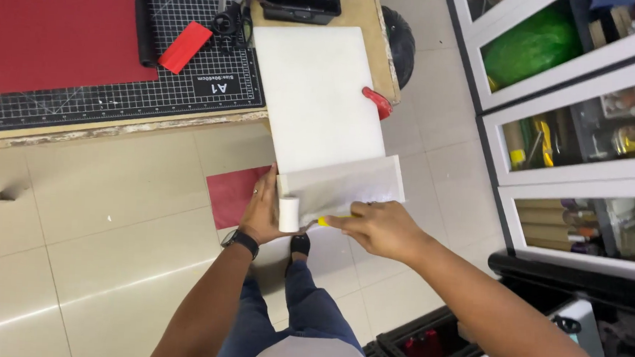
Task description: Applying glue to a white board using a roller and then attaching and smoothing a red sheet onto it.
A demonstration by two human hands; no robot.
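I am pinning the sheet [342, 183] edge with the left hand [263, 215], curled around a white roll [289, 214]; the right hand [380, 229] is gripping a yellow tool [324, 221], best drawn steadily.

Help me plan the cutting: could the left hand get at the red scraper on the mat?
Probably not freely: the left hand grips a white roll off the table edge; the red scraper lies far up the cutting mat.
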